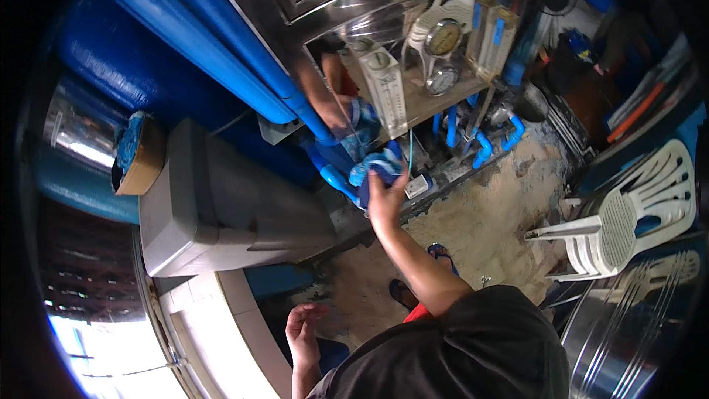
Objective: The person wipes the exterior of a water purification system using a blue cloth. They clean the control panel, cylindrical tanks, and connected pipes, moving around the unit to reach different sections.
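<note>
A person's right hand (385, 201) grips a bunched blue cloth (377, 168) at the near left end of a shiny metal panel (419, 109), on the near side of a pale upright meter (385, 90), fingers clamped around the fabric. The left hand (302, 334) hangs well apart from it; blur leaves unclear whether its fingers meet. The work looks under way, the cloth not yet set down; no finished or remaining portion can be told apart.
</note>
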The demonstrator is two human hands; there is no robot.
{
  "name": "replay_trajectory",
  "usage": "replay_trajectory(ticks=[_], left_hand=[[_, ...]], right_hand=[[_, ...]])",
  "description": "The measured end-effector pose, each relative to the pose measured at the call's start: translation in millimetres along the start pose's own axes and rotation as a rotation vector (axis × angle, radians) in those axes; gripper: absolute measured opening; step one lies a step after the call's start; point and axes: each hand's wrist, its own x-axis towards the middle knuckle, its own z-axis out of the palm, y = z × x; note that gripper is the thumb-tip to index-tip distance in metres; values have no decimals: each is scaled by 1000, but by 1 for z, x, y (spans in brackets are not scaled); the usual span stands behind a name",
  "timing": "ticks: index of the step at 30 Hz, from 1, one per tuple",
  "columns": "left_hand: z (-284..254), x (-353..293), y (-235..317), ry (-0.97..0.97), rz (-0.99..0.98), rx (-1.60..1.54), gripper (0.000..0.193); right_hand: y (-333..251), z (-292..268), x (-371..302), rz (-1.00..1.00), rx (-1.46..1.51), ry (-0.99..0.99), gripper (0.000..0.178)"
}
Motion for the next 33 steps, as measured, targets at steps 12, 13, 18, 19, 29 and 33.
replay_trajectory(ticks=[12, 13, 18, 19, 29, 33], left_hand=[[-14, -1, 3, 4, -1, 33, 12], [-16, -1, 2, 12, 8, 6, 12], [-25, 0, -3, -17, 48, -184, 13], [-27, 1, -3, -47, 58, -214, 13], [-44, -9, -12, -71, 96, -349, 17], [-51, -19, -19, -49, 117, -378, 19]], right_hand=[[21, 25, 27, -846, -625, -362, 52], [17, 18, 25, -870, -634, -403, 50], [-52, -2, 10, -543, -765, -673, 45], [-75, -2, 6, -645, -653, -624, 44], [-236, 103, 14, -1635, -1108, -561, 38], [-179, 96, 22, -1813, -1795, -637, 59]])
